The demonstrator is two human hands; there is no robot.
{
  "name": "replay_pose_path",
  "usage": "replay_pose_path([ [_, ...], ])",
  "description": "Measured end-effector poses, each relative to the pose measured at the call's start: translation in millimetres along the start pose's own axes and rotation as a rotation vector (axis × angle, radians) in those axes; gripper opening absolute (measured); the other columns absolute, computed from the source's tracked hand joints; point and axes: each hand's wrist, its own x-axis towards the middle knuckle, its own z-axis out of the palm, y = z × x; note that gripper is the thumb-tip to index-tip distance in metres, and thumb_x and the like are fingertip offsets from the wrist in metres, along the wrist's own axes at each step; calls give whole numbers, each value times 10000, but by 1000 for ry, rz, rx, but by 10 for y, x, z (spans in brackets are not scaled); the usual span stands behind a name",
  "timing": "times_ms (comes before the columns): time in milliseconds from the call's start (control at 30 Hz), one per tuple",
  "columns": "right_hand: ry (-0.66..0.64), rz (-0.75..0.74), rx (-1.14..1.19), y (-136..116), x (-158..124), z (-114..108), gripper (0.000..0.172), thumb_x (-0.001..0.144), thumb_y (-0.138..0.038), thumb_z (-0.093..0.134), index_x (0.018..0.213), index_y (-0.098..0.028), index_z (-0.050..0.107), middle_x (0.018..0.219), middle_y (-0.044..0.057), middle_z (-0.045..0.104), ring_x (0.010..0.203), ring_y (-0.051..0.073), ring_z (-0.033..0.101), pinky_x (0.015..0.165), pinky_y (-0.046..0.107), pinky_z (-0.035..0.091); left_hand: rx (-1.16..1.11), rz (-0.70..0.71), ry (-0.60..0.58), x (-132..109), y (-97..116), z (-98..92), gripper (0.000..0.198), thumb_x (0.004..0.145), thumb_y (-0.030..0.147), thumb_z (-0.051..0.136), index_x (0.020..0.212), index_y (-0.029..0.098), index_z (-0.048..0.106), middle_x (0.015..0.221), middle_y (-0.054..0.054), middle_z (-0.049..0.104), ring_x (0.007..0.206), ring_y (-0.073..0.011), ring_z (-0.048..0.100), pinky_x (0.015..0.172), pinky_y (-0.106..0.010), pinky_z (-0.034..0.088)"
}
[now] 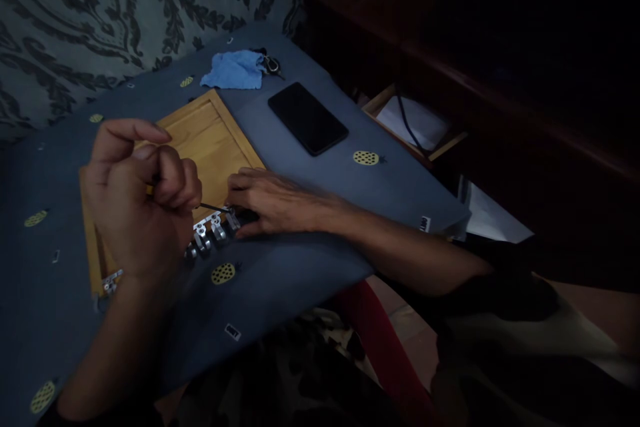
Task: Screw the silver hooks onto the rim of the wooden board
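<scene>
My left hand (137,197) is curled shut round a thin dark tool (213,207), whose tip points right toward a row of small metal parts (207,235). These parts lie at the near edge of a wooden tray (210,140) on a blue cloth. My right hand (273,203) lies over the right end of the metal parts with its fingers pressed down on them. What the fingertips hold beneath is hidden.
A black phone (307,118) lies face down behind the tray. A crumpled blue rag (235,70) with a small dark object beside it sits further back. The blue cloth-covered table (350,180) ends at the right, where an open drawer (415,123) shows papers.
</scene>
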Motion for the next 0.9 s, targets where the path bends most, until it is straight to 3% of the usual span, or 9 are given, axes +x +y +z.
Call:
replay_pose_path([
  [533, -7, 11, 14, -25, -13, -33, 253, 922, -385, 704, 940, -147, 622, 980, 65, 562, 953, 218, 477, 804, 333, 378, -12, 26, 3, -57, -6, 31, 229, 745, -22, 460, 720, 156, 603, 401, 89, 309, 352, -40, 133, 352, -137, 234],
  [733, -17, 11, -4, -14, -5, -16, 255, 926, -392, 697, 943, -149, 620, 1003, 73, 569, 971, 223, 488, 823, 345, 390, 28, -15, -70, -68, -3, 20, 255, 772, -29, 440, 774, 146, 626, 411, 87, 327, 349, -38, 181, 373, -145, 270],
  [900, -4, 9, -20, -19, 0, -10, 265, 914, -391, 716, 946, -147, 618, 1013, 78, 586, 979, 227, 498, 834, 350, 402, 3, 17, -60, -50, -29, 31, 270, 711, -29, 428, 756, 145, 629, 398, 88, 306, 339, -46, 143, 352, -156, 232],
])
